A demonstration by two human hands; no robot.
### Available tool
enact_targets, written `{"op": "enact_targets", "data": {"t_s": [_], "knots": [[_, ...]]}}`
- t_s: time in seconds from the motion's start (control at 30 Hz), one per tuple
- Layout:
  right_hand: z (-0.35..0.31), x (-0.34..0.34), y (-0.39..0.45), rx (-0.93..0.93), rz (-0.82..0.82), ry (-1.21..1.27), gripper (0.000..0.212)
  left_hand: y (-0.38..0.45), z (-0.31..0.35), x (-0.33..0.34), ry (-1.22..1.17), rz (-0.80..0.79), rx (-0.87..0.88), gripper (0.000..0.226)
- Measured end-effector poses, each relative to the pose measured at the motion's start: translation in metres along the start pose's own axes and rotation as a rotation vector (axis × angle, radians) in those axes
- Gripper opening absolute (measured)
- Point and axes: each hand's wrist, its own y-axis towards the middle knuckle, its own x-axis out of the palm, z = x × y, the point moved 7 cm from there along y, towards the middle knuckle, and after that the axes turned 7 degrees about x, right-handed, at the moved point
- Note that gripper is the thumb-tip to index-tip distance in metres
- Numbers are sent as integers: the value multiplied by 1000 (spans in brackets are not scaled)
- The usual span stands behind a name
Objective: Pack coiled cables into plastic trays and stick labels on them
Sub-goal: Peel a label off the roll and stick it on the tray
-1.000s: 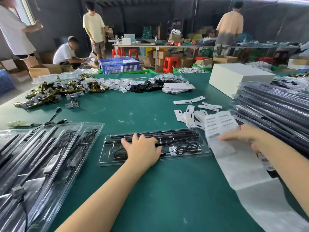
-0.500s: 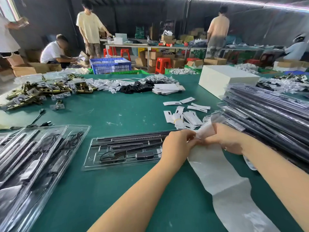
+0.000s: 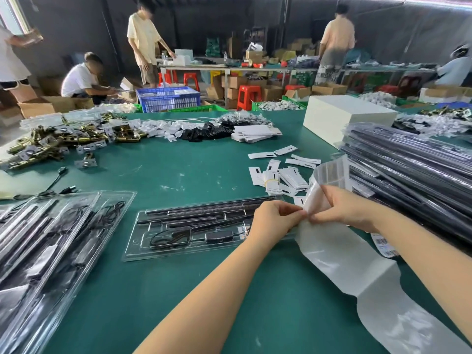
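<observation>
The left hand (image 3: 277, 217) has left the tray lid, where it lay flat a second ago, and now meets the right hand (image 3: 342, 210) at the label strip (image 3: 332, 251). Both hands pinch the strip's curled upper end, fingertips nearly touching, as if picking a sticker loose from the backing; whether one has come free is too small to tell. The used backing trails off toward five o'clock across the green table (image 3: 178, 290).

Touching the left hand at nine o'clock lies the closed clear tray (image 3: 184, 228), its coiled cable (image 3: 168, 238) and black rods inside, no fresh label on it yet. So packing of this tray looks done and labelling is the step in hand. At eight o'clock sit finished trays (image 3: 51, 246); at two o'clock a tall stack of trays (image 3: 408, 169); at twelve o'clock loose paper tags (image 3: 286, 175).
</observation>
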Motion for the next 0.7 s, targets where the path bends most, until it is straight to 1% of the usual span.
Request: {"op": "enact_targets", "data": {"t_s": [0.07,0.1,0.17,0.2,0.27,0.3,0.33,0.4,0.5,0.53,0.57,0.63,0.7], "knots": [[1,0,0,2,6,-39,57,0,-2,0,49,10,-8,25],[0,1,0,-1,12,-70,64,-1,-3,0,59,19,-13,26],[-5,1,0,-24,30,-139,65,-1,-6,1,23,24,-22,22],[-6,1,1,-29,40,-180,70,-2,-6,3,-16,12,-34,19],[-7,1,2,-27,43,-229,86,-3,-8,8,-99,-21,-82,16],[-8,1,2,-21,38,-229,91,-4,-9,10,-147,-35,-113,16],[-8,1,3,-15,29,-214,90,-5,-10,12,-202,-48,-145,16],[-7,1,3,-9,3,-163,82,-7,-14,15,-319,-82,-220,16],[-2,-1,5,11,-18,-120,85,-12,-20,19,-513,-105,-364,4],[-1,-3,7,18,-13,-121,85,-11,-23,15,-551,-72,-399,6],[2,-7,8,28,-10,-106,83,-9,-25,7,-568,-6,-420,7],[10,-16,9,64,-19,-16,71,-5,-30,-23,-578,188,-436,4],[21,-28,10,124,2,23,66,-3,-34,-65,-638,367,-409,7]]}}
